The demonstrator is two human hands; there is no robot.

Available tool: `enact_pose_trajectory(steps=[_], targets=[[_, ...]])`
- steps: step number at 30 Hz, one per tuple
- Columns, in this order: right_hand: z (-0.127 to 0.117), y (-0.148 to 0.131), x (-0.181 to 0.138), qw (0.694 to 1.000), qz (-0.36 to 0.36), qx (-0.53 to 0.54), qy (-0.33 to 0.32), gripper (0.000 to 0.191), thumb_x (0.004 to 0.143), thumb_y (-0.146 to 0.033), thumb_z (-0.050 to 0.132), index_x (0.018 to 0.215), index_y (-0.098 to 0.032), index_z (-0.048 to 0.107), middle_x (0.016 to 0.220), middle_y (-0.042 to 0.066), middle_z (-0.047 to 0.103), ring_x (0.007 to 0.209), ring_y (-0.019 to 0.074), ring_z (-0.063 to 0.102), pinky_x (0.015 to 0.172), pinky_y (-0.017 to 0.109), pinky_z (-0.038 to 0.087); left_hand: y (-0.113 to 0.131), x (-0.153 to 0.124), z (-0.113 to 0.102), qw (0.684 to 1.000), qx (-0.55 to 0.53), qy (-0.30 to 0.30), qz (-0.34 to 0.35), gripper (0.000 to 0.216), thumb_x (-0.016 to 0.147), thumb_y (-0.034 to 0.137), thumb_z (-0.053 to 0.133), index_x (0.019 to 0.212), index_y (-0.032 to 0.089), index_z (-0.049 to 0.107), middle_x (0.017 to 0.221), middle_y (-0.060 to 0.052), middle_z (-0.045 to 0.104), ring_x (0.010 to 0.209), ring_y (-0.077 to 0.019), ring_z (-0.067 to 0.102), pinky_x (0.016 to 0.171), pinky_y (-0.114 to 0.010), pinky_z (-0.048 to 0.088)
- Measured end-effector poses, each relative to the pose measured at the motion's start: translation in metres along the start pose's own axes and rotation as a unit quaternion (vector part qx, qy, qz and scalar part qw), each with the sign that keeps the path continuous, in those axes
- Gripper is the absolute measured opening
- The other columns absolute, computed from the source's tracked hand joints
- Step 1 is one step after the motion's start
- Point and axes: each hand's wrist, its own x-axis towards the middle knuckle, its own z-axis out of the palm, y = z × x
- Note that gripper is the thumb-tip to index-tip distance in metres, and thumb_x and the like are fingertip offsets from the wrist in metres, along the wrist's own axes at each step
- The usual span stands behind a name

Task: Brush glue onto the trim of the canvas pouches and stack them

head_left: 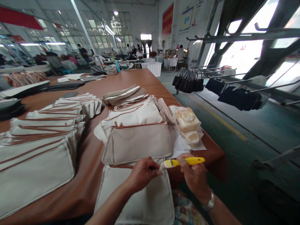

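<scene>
My right hand (193,173) grips a paintbrush with a yellow handle (195,160). Its pale bristles point left and reach the edge of a cream fabric bag panel (136,200) at the table's front. Closed in a pinch, my left hand (145,172) holds that same panel by its brown-trimmed upper edge, close beside the bristles. Just beyond lies another cream panel (140,140) with brown trim, on top of a stack of similar pieces (138,114). A glue-crusted container (187,120) stands on white paper (178,143) to the right of the stack.
More cream panels (37,162) fan out across the brown-covered table (89,147) on the left. Dark sheets (63,86) lie farther back. At right, a metal rack (246,82) holds dark bag pieces (239,97) beyond the table edge. Several people work in the background.
</scene>
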Motion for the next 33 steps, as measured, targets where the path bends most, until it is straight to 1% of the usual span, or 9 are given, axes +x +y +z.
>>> enact_pose_trajectory(steps=[4, 9, 12, 15, 19, 24, 26, 30, 33], targets=[[-0.006, -0.009, 0.003, 0.999, -0.018, -0.019, 0.036, 0.023, 0.103, -0.037, 0.058, 0.092, -0.019, 0.068, 0.064, -0.002, 0.054, 0.054, 0.014, 0.05, 0.055, 0.023, 0.042, 0.0, -0.003, 0.001, 0.999, -0.042, 0.026, 0.004, 0.01, 0.076, 0.026, 0.074, 0.077, 0.017, 0.077, 0.078, 0.0, 0.059, 0.076, -0.0152, 0.059, 0.069, -0.024, 0.04], [-0.005, -0.018, -0.001, 0.999, -0.032, -0.025, -0.026, 0.026, 0.102, -0.037, 0.058, 0.085, -0.02, 0.066, 0.067, -0.001, 0.058, 0.055, 0.0141, 0.053, 0.054, 0.023, 0.043, 0.0, -0.011, 0.006, 0.997, 0.001, 0.065, 0.035, 0.004, 0.08, 0.02, 0.073, 0.076, 0.019, 0.076, 0.078, 0.0, 0.06, 0.073, -0.0142, 0.058, 0.066, -0.024, 0.039], [-0.009, -0.014, 0.003, 0.999, -0.019, -0.032, 0.016, 0.026, 0.103, -0.038, 0.058, 0.089, -0.018, 0.067, 0.064, -0.001, 0.055, 0.054, 0.0143, 0.051, 0.053, 0.023, 0.042, -0.005, -0.02, 0.011, 0.986, 0.044, 0.111, 0.117, 0.009, 0.086, 0.016, 0.069, 0.078, 0.019, 0.072, 0.081, -0.001, 0.061, 0.074, -0.0134, 0.058, 0.066, -0.023, 0.04], [-0.017, -0.01, 0.007, 0.999, 0.027, -0.002, 0.046, 0.026, 0.105, -0.04, 0.056, 0.095, -0.017, 0.064, 0.058, -0.004, 0.048, 0.049, 0.0133, 0.045, 0.046, 0.022, 0.037, -0.007, -0.03, 0.015, 0.948, 0.109, 0.162, 0.25, 0.013, 0.096, 0.018, 0.061, 0.086, 0.019, 0.07, 0.081, -0.002, 0.062, 0.075, -0.0144, 0.057, 0.067, -0.024, 0.042], [-0.019, -0.016, 0.005, 0.993, 0.092, 0.07, -0.003, 0.031, 0.103, -0.046, 0.06, 0.093, -0.017, 0.064, 0.057, -0.004, 0.047, 0.049, 0.0123, 0.043, 0.047, 0.022, 0.036, -0.005, -0.037, 0.02, 0.885, 0.209, 0.206, 0.362, 0.014, 0.1, 0.018, 0.056, 0.092, 0.018, 0.068, 0.074, -0.002, 0.06, 0.068, -0.0152, 0.051, 0.062, -0.027, 0.04], [-0.028, -0.035, -0.001, 0.984, 0.085, 0.066, -0.14, 0.036, 0.105, -0.047, 0.056, 0.084, -0.018, 0.063, 0.059, -0.003, 0.048, 0.05, 0.0117, 0.043, 0.048, 0.022, 0.035, -0.003, -0.041, 0.022, 0.862, 0.245, 0.234, 0.376, 0.014, 0.101, 0.017, 0.055, 0.09, 0.019, 0.065, 0.073, -0.002, 0.058, 0.066, -0.0162, 0.048, 0.061, -0.028, 0.038], [-0.033, -0.042, 0.001, 0.988, 0.071, 0.055, -0.124, 0.035, 0.105, -0.045, 0.056, 0.083, -0.019, 0.062, 0.062, -0.003, 0.049, 0.053, 0.0116, 0.044, 0.05, 0.022, 0.037, -0.003, -0.042, 0.022, 0.86, 0.247, 0.238, 0.378, 0.014, 0.1, 0.017, 0.056, 0.09, 0.019, 0.064, 0.072, -0.001, 0.057, 0.067, -0.0163, 0.048, 0.061, -0.029, 0.038], [-0.03, -0.05, 0.005, 0.998, 0.043, 0.022, -0.038, 0.027, 0.105, -0.041, 0.056, 0.09, -0.02, 0.065, 0.061, -0.004, 0.048, 0.053, 0.0119, 0.045, 0.05, 0.021, 0.038, -0.002, -0.04, 0.021, 0.855, 0.255, 0.238, 0.385, 0.013, 0.1, 0.017, 0.056, 0.09, 0.018, 0.064, 0.071, -0.001, 0.056, 0.066, -0.0161, 0.048, 0.061, -0.029, 0.037], [-0.023, -0.052, -0.005, 0.993, 0.021, -0.003, -0.12, 0.033, 0.104, -0.043, 0.056, 0.083, -0.019, 0.065, 0.063, -0.002, 0.051, 0.054, 0.0131, 0.048, 0.052, 0.022, 0.042, -0.005, -0.041, 0.021, 0.869, 0.249, 0.229, 0.362, 0.014, 0.101, 0.016, 0.054, 0.092, 0.02, 0.064, 0.074, -0.001, 0.057, 0.067, -0.0161, 0.049, 0.063, -0.029, 0.037]])
